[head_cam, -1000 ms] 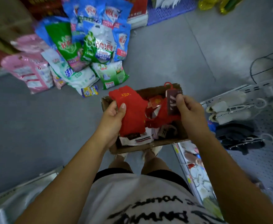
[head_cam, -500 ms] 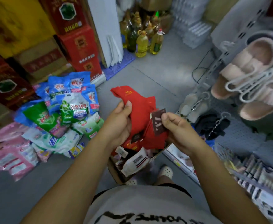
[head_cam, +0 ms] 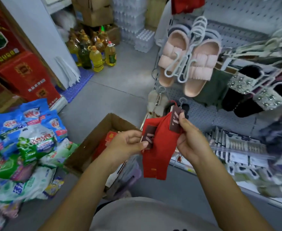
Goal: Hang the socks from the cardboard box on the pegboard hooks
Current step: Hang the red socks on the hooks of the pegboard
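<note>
Red socks (head_cam: 160, 147) with dark brown card labels hang between my hands, in front of my chest. My left hand (head_cam: 127, 144) pinches one label on the left of the socks. My right hand (head_cam: 190, 139) grips the other label, which has a small red hanger loop on top. The cardboard box (head_cam: 93, 139) sits on the floor below my left hand, with more red items inside. The grey pegboard (head_cam: 212, 117) rises to the right, with hooks that carry slippers.
Pink slippers (head_cam: 187, 64) and black and jewelled slippers (head_cam: 253, 90) hang on the pegboard. Small packaged goods (head_cam: 240, 147) fill a lower shelf at right. Detergent bags (head_cam: 25, 144) lie on the floor at left. Oil bottles (head_cam: 95, 54) and stacked red cartons (head_cam: 20, 64) stand behind.
The socks have been lifted out of the box and carried right, toward the pegboard. My view has swung up from the floor to the pegboard. My left hand now pinches a label.
</note>
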`<action>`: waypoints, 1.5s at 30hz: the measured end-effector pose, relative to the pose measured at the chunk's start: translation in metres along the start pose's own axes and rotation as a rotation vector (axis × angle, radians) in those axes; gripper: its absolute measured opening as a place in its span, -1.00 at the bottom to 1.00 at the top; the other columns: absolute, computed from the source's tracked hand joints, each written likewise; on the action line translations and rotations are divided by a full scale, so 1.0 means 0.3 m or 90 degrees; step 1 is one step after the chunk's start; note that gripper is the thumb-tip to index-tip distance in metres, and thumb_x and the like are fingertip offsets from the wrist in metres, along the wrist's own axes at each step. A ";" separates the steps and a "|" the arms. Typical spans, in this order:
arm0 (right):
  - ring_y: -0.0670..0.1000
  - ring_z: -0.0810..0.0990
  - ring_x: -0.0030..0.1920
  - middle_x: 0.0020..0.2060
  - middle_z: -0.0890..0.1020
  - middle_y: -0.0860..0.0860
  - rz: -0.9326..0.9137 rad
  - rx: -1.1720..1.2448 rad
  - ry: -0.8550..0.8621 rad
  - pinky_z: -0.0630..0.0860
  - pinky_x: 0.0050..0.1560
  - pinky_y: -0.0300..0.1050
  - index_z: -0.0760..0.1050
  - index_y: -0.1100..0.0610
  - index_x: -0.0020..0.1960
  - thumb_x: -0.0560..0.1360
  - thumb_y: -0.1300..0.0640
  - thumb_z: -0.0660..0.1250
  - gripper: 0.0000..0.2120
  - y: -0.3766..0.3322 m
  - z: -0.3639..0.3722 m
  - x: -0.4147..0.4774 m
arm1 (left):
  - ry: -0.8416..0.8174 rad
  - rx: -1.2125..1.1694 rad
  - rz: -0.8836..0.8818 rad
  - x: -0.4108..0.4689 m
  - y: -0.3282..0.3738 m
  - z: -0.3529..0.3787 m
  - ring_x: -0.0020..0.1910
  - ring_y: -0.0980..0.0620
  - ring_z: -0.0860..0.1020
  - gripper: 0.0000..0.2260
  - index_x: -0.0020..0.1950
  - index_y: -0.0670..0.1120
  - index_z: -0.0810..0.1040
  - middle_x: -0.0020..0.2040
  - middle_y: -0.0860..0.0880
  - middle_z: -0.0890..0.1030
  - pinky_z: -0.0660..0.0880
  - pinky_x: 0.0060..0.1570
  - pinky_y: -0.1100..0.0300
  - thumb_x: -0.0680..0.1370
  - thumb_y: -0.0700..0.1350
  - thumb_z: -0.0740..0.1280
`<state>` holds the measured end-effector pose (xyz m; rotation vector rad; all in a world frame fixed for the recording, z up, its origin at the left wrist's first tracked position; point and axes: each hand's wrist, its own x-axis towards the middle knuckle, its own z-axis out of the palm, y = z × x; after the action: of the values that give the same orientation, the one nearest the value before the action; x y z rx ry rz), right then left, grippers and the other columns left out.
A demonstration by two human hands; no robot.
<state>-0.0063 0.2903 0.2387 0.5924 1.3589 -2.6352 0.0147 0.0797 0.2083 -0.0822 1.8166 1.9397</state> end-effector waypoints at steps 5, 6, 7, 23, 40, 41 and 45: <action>0.09 0.68 0.04 0.03 0.72 0.16 -0.032 -0.107 0.085 0.64 0.11 0.03 0.61 0.25 0.15 0.63 0.05 0.24 -0.70 -0.095 -0.236 -0.114 | 0.058 -0.047 0.027 0.000 -0.035 0.219 -0.07 -0.01 0.68 -0.83 0.19 -0.16 0.64 0.00 -0.13 0.74 0.62 0.04 0.05 0.61 -0.21 0.37; 0.10 0.66 0.06 0.04 0.72 0.15 -0.041 -0.145 0.103 0.59 0.14 0.05 0.62 0.23 0.14 0.63 0.03 0.25 -0.70 -0.113 -0.293 -0.141 | 0.064 -0.050 0.033 -0.004 -0.032 0.271 -0.05 -0.02 0.68 -0.83 0.20 -0.15 0.63 0.00 -0.13 0.74 0.62 0.05 0.03 0.62 -0.20 0.36; 0.10 0.65 0.03 0.00 0.72 0.12 -0.045 -0.171 0.124 0.57 0.12 0.05 0.63 0.21 0.09 0.63 0.02 0.27 -0.72 -0.135 -0.345 -0.174 | 0.072 -0.056 0.035 -0.008 -0.029 0.321 -0.04 -0.01 0.68 -0.85 0.19 -0.14 0.61 0.01 -0.11 0.73 0.63 0.02 0.03 0.64 -0.20 0.34; 0.06 0.62 -0.05 -0.05 0.70 0.21 -0.257 -0.294 0.090 0.54 0.09 -0.04 0.60 0.36 0.04 0.50 -0.05 0.34 -0.56 -0.626 -0.874 -0.608 | -0.059 0.166 0.263 -0.035 0.238 1.142 -0.35 0.06 0.52 -0.68 0.14 0.00 0.61 -0.16 -0.07 0.62 0.51 -0.29 0.26 0.46 -0.29 0.53; -0.17 0.59 -0.25 -0.27 0.70 -0.03 -0.444 -0.345 -0.073 0.50 -0.18 -0.30 0.63 0.23 -0.10 0.63 0.15 0.29 -0.77 -0.993 -0.498 -0.351 | 0.151 -0.106 0.493 0.122 0.664 1.127 -0.12 0.21 0.59 -0.95 0.00 -0.05 0.66 -0.15 0.10 0.67 0.51 0.02 0.28 0.58 -0.18 0.43; -0.17 0.60 -0.25 -0.26 0.70 -0.03 -0.458 -0.350 -0.090 0.50 -0.19 -0.30 0.64 0.22 -0.11 0.62 0.14 0.30 -0.77 -1.015 -0.456 -0.317 | 0.168 -0.102 0.506 0.145 0.698 1.092 -0.10 0.18 0.60 -0.95 0.01 -0.06 0.66 -0.13 0.07 0.68 0.53 0.05 0.22 0.58 -0.18 0.43; -0.05 0.67 -0.13 -0.14 0.75 0.10 -0.486 -0.349 -0.115 0.60 -0.07 -0.19 0.69 0.22 -0.08 0.60 0.09 0.34 -0.76 -1.085 -0.266 -0.171 | 0.214 -0.106 0.546 0.242 0.847 0.939 -0.08 0.15 0.62 -0.89 -0.09 0.02 0.66 -0.15 0.10 0.70 0.54 0.12 0.11 0.59 -0.17 0.42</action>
<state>-0.0268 0.5428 0.4639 -0.2934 2.4671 -2.4615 -0.0682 0.3690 0.4505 0.4068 2.1029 2.7961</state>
